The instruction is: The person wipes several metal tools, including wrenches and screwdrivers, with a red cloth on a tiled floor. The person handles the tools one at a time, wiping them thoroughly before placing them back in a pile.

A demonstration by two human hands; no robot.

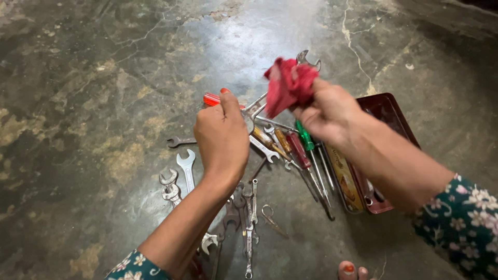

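Lying at the far left of the heap, on the cracked concrete floor, were several loose open-ended spanners, one small spanner set apart and pointing left. Next, the left hand was closed around one end of a long steel wrench, thumb raised; a red-handled screwdriver lay just behind it. The wrench ran from near left to far right, its forked head pointing up and away. Judged stiff, fairly heavy for its size, and possibly greasy; best held by the flat shank, clear of the head. Further right, the right hand was clenched on a red rag, bunched over the wrench's upper shank. The rag looked soft and light, easy to grip anywhere. Below both hands lay screwdrivers with orange, red and green handles, shafts pointing near right. Small scissors lay nearer. At right stood an open dark red tin tray.
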